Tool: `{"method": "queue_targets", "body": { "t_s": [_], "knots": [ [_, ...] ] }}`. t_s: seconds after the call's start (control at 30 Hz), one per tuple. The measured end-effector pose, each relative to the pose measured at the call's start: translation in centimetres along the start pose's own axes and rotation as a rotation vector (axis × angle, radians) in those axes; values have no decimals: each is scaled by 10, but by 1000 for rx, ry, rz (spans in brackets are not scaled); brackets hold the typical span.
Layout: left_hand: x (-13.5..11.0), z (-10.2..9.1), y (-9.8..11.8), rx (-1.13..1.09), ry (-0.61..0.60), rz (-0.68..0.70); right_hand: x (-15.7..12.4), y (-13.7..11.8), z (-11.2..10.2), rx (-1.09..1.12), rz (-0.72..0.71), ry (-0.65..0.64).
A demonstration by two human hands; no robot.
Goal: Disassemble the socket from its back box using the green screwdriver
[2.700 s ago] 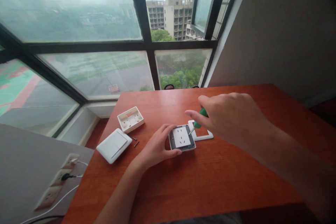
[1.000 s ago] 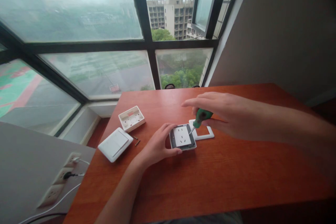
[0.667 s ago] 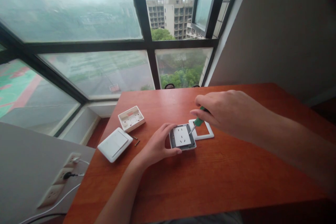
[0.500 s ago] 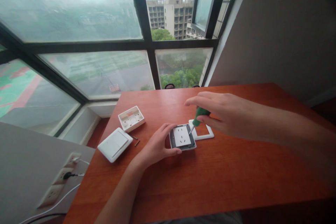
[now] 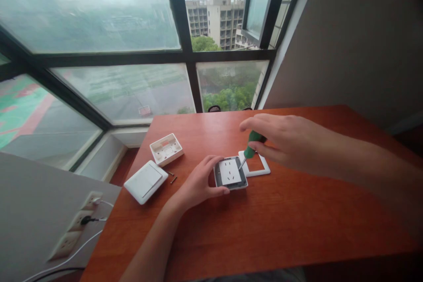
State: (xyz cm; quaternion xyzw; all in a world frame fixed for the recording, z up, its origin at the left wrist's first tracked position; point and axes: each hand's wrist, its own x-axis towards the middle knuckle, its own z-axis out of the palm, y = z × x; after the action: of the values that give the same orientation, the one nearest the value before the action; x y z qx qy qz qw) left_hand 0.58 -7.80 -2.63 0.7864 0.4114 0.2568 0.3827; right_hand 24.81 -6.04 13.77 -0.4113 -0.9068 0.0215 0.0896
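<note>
"What's in the right grip point(image 5: 280, 141)?"

"A green screwdriver point(image 5: 251, 146), pinched by its handle. The shaft slants down to the left of that grip, tip at the socket's point(image 5: 230, 172) dark right-hand margin."

"And the left grip point(image 5: 201, 183)?"

"Curled about the socket's left side on the desk point(image 5: 280, 220), thumb along the near edge, fingers at the far one."

"What's close by?"

"A white frame point(image 5: 258, 173) below the right grip, beside the socket, and two screws point(image 5: 173, 179) left of the left grip."

Left fingers point(image 5: 219, 191) around a socket point(image 5: 230, 172), right fingers point(image 5: 257, 123) on a green screwdriver point(image 5: 250, 153), screws point(image 5: 173, 180) beside a switch point(image 5: 146, 183)
</note>
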Motion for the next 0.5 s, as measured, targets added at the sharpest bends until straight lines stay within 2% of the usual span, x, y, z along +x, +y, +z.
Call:
{"method": "queue_targets", "body": {
  "t_s": [0.1, 0.23, 0.3, 0.37, 0.5],
  "knots": [
    [0, 0, 0, -13, 5, 1, -4, 0, 1, 123, -64, -8],
    [0, 0, 1, -26, 9, 3, -1, -8, 4, -148, 152, 61],
    [1, -1, 2, -24, 11, -4, 2, -9, 5, -248, 224, 35],
    [0, -1, 3, -28, 12, -11, 1, -7, 4, -189, 181, 13],
    [0, -1, 4, -42, 8, -12, -5, -1, 1, 146, -34, -1]
  ]
}}
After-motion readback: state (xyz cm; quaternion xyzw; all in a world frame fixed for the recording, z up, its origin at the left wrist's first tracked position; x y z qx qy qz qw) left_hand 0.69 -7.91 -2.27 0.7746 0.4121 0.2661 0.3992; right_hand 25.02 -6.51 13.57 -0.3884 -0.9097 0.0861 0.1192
